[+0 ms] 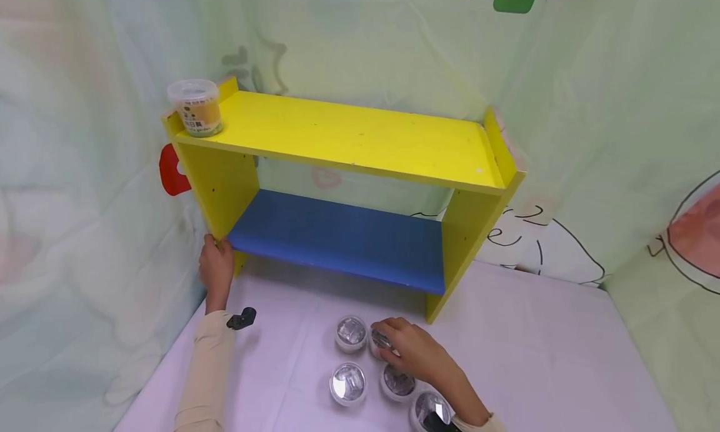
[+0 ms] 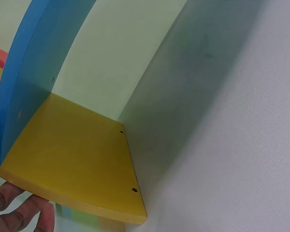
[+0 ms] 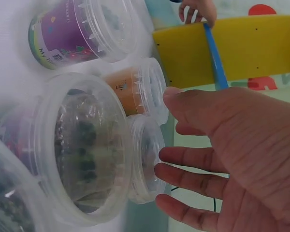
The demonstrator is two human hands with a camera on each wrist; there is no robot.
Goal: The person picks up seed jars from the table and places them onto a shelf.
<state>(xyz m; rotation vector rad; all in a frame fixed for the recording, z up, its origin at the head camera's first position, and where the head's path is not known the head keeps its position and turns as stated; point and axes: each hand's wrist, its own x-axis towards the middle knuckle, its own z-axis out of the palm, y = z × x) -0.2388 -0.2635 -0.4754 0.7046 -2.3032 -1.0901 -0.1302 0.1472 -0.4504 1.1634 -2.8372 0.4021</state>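
Observation:
My left hand grips the front edge of the left side panel of a yellow-and-blue shelf, beside the blue board. In the left wrist view its fingers curl at the outer side of the yellow panel. My right hand reaches over a clear-lidded plastic tub, with thumb and spread fingers about its lid; a firm hold is not visible. Around it stand a tub with an orange label, one with a purple label and a larger-looking near tub.
One tub with a yellow label stands on the left end of the yellow top board. The tubs by my right hand are on a white cloth-covered table. Printed fabric hangs at the back and sides.

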